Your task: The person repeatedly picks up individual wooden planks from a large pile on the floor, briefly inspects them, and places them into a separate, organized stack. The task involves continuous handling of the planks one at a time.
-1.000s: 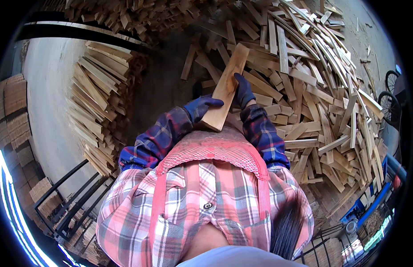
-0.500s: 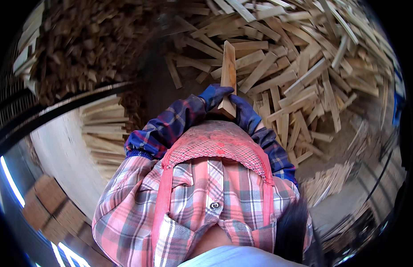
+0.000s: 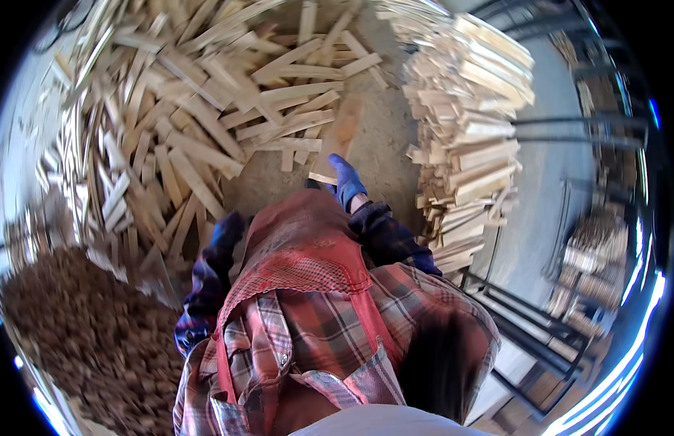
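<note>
A flat wooden board (image 3: 341,134) stretches away in front of my apron, its near end by my right hand (image 3: 347,180). That hand wears a blue glove and is closed around the board near this end, with the thumb along its upper side. The fingers beneath are hidden. My left hand (image 3: 227,227), also in a blue glove, hangs low on the left beside the apron, away from the board. It is dark and blurred, so its fingers cannot be made out. Loose wooden boards (image 3: 202,109) lie in a heap beyond and left of my hands.
A neat stack of boards (image 3: 467,160) stands on the right, against dark metal bars (image 3: 569,125). A dense pile of brown wood pieces (image 3: 82,341) fills the lower left. Bare concrete floor (image 3: 388,120) shows between heap and stack.
My body and the view have turned, bringing the stack in on the right and the loose heap to the left. My left hand has let go of the board; my right still holds it.
</note>
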`<state>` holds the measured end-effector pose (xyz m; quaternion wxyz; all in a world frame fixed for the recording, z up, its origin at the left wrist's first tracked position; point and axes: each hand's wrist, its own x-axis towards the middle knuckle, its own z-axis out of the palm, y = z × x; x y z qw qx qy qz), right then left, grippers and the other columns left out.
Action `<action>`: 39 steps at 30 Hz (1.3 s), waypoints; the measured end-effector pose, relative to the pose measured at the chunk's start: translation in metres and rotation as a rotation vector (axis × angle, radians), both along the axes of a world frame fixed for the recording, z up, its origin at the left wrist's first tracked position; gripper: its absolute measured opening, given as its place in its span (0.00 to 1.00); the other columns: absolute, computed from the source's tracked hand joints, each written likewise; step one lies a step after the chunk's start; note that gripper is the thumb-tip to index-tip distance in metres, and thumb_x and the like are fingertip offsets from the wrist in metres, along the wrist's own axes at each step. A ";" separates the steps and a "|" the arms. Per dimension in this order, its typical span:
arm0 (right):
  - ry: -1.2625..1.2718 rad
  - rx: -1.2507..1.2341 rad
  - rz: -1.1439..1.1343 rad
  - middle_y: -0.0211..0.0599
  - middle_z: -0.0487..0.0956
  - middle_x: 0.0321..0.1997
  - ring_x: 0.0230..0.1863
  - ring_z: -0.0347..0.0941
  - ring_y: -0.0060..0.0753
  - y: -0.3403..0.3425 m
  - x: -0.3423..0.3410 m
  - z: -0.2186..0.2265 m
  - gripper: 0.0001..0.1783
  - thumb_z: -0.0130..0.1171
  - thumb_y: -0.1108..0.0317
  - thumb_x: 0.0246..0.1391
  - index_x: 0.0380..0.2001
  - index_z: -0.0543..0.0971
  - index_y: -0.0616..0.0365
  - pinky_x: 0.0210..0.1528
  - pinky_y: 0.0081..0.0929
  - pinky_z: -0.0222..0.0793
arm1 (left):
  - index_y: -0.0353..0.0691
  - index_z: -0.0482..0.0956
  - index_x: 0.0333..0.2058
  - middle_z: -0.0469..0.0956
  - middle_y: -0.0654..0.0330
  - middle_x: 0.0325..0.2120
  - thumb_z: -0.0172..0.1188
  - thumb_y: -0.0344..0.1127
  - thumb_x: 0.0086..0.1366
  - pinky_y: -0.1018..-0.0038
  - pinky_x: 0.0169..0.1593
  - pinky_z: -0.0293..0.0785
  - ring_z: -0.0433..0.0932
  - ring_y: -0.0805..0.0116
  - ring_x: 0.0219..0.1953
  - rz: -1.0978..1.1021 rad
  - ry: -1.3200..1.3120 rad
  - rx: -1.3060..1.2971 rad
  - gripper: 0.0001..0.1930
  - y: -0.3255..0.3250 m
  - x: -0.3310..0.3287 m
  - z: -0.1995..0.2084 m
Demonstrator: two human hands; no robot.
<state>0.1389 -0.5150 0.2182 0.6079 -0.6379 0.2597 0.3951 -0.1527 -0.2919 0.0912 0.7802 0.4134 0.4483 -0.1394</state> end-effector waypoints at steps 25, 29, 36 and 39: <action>0.192 -0.021 1.127 0.37 0.76 0.49 0.42 0.74 0.35 0.038 0.024 -0.147 0.24 0.53 0.49 0.57 0.52 0.69 0.49 0.44 0.33 0.69 | 0.34 0.81 0.39 0.80 0.58 0.31 0.59 0.44 0.59 0.71 0.39 0.72 0.76 0.67 0.33 0.412 0.255 0.259 0.18 -0.082 -0.010 0.012; 0.163 -0.118 1.206 0.36 0.78 0.48 0.42 0.75 0.32 0.126 -0.033 -0.136 0.25 0.53 0.49 0.57 0.53 0.70 0.50 0.41 0.30 0.70 | 0.40 0.80 0.39 0.79 0.61 0.29 0.60 0.41 0.58 0.70 0.31 0.71 0.76 0.68 0.29 0.246 0.246 0.873 0.14 -0.074 -0.150 -0.062; 0.088 -0.441 1.307 0.31 0.79 0.36 0.28 0.73 0.23 0.246 -0.045 -0.229 0.15 0.53 0.55 0.57 0.43 0.73 0.50 0.28 0.22 0.69 | 0.40 0.79 0.42 0.80 0.53 0.34 0.54 0.35 0.59 0.60 0.34 0.73 0.78 0.54 0.32 -0.099 0.314 1.320 0.13 -0.066 -0.304 -0.131; 0.122 -0.342 1.333 0.30 0.78 0.32 0.24 0.71 0.20 0.309 -0.081 -0.278 0.12 0.54 0.57 0.56 0.39 0.73 0.50 0.24 0.18 0.66 | 0.36 0.78 0.41 0.79 0.49 0.37 0.52 0.35 0.63 0.59 0.40 0.73 0.78 0.51 0.35 -0.059 0.357 1.262 0.12 -0.062 -0.358 -0.169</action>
